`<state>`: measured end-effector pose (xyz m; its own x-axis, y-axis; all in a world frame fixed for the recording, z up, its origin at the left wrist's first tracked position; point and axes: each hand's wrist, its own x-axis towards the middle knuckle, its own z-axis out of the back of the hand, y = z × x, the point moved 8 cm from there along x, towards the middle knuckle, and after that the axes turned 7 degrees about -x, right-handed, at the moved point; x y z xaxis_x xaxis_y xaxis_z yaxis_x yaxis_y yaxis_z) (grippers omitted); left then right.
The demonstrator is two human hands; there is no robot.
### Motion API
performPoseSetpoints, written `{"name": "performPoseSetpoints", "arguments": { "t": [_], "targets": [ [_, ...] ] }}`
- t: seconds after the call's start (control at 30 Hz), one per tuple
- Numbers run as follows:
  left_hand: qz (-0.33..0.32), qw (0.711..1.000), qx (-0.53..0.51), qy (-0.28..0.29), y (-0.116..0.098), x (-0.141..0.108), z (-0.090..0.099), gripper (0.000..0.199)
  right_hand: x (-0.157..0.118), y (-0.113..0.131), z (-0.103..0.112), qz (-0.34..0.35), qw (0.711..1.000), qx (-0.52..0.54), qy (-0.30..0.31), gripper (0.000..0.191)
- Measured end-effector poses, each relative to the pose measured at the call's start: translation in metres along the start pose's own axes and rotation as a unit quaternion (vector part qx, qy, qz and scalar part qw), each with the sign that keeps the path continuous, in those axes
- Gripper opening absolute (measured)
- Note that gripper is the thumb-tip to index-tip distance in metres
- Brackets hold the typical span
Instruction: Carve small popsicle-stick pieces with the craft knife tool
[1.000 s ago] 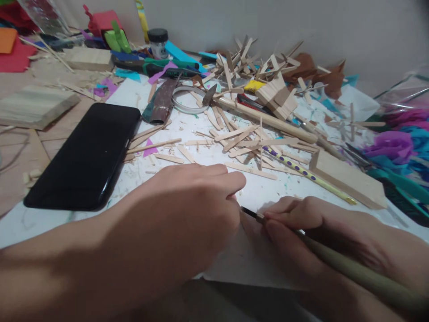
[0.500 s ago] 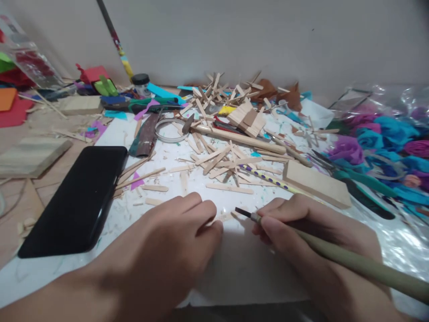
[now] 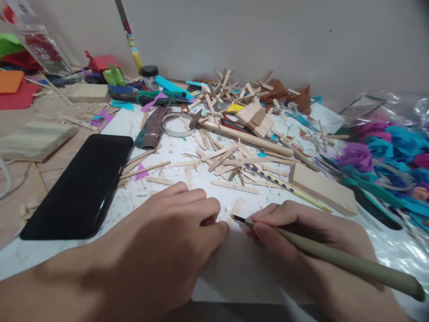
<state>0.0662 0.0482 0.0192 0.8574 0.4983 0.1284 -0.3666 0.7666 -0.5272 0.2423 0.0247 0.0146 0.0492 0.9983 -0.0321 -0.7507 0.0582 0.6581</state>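
Note:
My left hand [image 3: 181, 232] is closed, knuckles up, low over the white work surface, its thumb and forefinger pinched at the near end of a short pale craft stick [image 3: 237, 205]. Part of that stick is hidden by the fingers. Held like a pen, a carving knife [image 3: 321, 248] with a long round greenish-tan handle and a short dark blade is gripped in my right hand [image 3: 301, 232]. The blade tip points left and meets or nearly meets the stick beside my left thumb; actual contact I cannot make out.
A black phone [image 3: 80, 188] lies left of my hands. Beyond are loose craft sticks [image 3: 231, 156], a hammer [image 3: 248, 138], a tape ring [image 3: 179, 124], a patterned pencil [image 3: 284, 185] and a wood block [image 3: 323, 190]. Green-handled pliers [image 3: 375, 203] and crepe-paper flowers [image 3: 355, 156] sit at right.
The knife tip has come left and slightly down to the craft stick, close to my left thumb. The stick has turned to point away from me. The whole view has shifted slightly.

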Motion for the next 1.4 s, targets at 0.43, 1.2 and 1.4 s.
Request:
{"name": "performPoseSetpoints", "arguments": {
  "t": [0.43,1.2,1.4],
  "targets": [
    [0.018,0.998,-0.068,-0.001,0.001,-0.002,0.002,0.012,0.002,0.004,0.002,0.044,0.999,-0.004,-0.018,0.016],
    [-0.08,0.992,0.093,-0.033,-0.017,-0.002,-0.003,0.007,-0.005,0.007,0.001,-0.037,0.999,0.001,-0.039,0.024],
    [-0.095,0.988,0.113,-0.034,-0.022,-0.001,-0.008,0.007,-0.006,0.012,-0.002,0.007,1.0,-0.011,-0.024,0.026]
  ]
}}
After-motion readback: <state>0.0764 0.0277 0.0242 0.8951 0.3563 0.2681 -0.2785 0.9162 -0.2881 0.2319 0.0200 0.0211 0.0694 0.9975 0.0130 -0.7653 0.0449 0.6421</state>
